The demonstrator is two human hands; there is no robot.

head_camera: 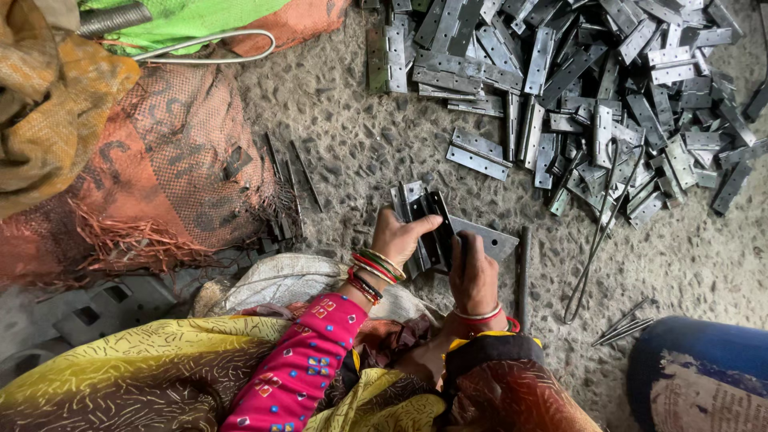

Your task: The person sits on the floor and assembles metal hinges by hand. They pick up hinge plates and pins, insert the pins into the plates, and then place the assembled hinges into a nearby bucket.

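Note:
My left hand (400, 236), with coloured bangles at the wrist, grips a small stack of grey metal hinges (426, 216) standing on the rough floor. My right hand (472, 272) presses on the same stack from the right, next to a flat hinge leaf with holes (490, 238). A thin metal rod (524, 276) lies just right of my right hand. A large heap of loose metal hinges (592, 88) spreads across the floor beyond both hands.
Orange mesh sacking (168, 160) and yellow cloth (56, 88) lie at the left, with thin metal pins (296, 172) beside them. A bent wire (596, 240) and loose pins (624, 326) lie at the right. A blue drum (704, 372) stands bottom right.

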